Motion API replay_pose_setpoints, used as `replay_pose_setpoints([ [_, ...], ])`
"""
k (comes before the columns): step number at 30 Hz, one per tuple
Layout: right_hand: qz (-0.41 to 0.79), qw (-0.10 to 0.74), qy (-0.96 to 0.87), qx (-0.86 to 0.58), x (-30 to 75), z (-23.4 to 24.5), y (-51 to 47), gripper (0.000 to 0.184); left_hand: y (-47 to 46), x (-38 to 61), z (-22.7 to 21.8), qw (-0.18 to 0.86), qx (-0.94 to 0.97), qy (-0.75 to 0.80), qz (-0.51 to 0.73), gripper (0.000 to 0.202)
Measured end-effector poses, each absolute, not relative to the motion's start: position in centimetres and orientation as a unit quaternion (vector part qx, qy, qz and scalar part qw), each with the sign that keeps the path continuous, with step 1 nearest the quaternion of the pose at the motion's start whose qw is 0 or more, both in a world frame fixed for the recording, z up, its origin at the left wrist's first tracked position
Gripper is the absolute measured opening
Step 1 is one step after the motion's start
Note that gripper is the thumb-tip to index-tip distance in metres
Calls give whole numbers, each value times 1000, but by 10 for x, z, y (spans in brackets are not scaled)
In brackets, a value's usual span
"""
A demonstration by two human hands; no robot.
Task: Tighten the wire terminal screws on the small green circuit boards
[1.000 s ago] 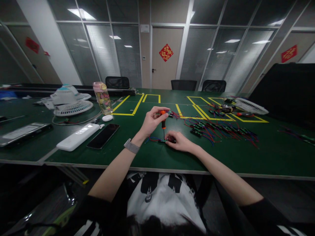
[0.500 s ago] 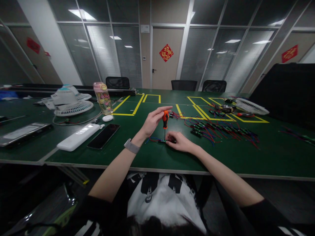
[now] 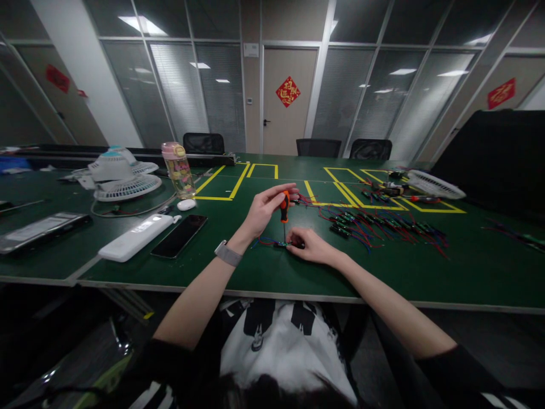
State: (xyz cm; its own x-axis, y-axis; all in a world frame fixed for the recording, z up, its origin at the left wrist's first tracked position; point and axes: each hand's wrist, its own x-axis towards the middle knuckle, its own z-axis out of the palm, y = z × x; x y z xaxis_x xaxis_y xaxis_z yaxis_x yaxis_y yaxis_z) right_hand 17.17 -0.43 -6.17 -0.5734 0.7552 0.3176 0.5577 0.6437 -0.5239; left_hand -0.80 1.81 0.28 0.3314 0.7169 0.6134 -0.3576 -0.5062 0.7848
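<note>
My left hand (image 3: 264,211) pinches the orange handle of a small screwdriver (image 3: 284,211), held upright with its tip down on a small green circuit board (image 3: 281,244). Red and blue wires trail from that board to the left. My right hand (image 3: 310,244) rests on the green table (image 3: 264,272) and presses its fingers on the board's right end, holding it in place. A grey watch sits on my left wrist.
Several more wired boards (image 3: 374,224) lie spread to the right. A dark phone (image 3: 179,236), a white power bank (image 3: 135,237), a white earbud case (image 3: 185,204), a pink-capped bottle (image 3: 177,168) and a white fan (image 3: 121,176) stand on the left. Another fan (image 3: 434,184) lies far right.
The fingers of my left hand opened and closed again around the screwdriver handle, as in turning it. The tip stayed on the board and my right hand did not move.
</note>
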Motion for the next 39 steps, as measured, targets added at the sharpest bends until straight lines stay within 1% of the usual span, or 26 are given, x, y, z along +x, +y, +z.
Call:
replay_pose_setpoints([
  [5, 182, 265, -868, -379, 172, -62, -4, 8, 19, -9, 3, 385, 676, 197, 596, 25],
  [7, 184, 265, -868, -377, 172, -62, -4, 8, 21, -10, 3, 414, 675, 174, 586, 27],
  [10, 183, 266, -868, -377, 172, -62, -4, 8, 22, -8, 3, 506, 650, 124, 553, 35],
  [12, 181, 266, -869, -377, 172, -62, -4, 8, 20, -8, 3, 517, 641, 129, 553, 35],
  [14, 179, 264, -869, -378, 172, -62, -4, 8, 18, -7, 4, 470, 650, 162, 574, 31],
  [17, 180, 265, -868, -379, 172, -63, -3, 8, 16, -8, 5, 367, 680, 214, 598, 26],
  [19, 184, 265, -867, -380, 172, -63, -4, 8, 17, -8, 5, 329, 693, 228, 600, 24],
  [21, 187, 266, -866, -379, 172, -63, -4, 7, 19, -8, 3, 351, 697, 210, 590, 26],
  [24, 187, 269, -866, -378, 171, -62, -4, 7, 21, -7, 1, 452, 679, 152, 558, 33],
  [25, 187, 269, -866, -378, 171, -62, -4, 7, 21, -7, 0, 461, 674, 152, 556, 34],
  [27, 187, 270, -865, -379, 171, -62, -4, 8, 19, -7, 1, 435, 675, 177, 569, 33],
  [30, 188, 268, -866, -379, 171, -62, -4, 9, 18, -9, 3, 353, 689, 227, 591, 28],
  [31, 188, 268, -866, -378, 171, -62, -4, 9, 18, -9, 4, 341, 693, 231, 591, 26],
  [33, 188, 270, -865, -378, 171, -62, -4, 9, 20, -9, 3, 360, 695, 213, 584, 27],
  [36, 187, 271, -866, -377, 171, -61, -5, 8, 21, -8, 1, 458, 675, 156, 557, 33],
  [37, 187, 271, -866, -376, 171, -61, -5, 7, 20, -8, 1, 463, 671, 157, 557, 33],
  [39, 189, 270, -867, -373, 171, -60, -6, 7, 19, -8, 1, 432, 674, 184, 570, 32],
])
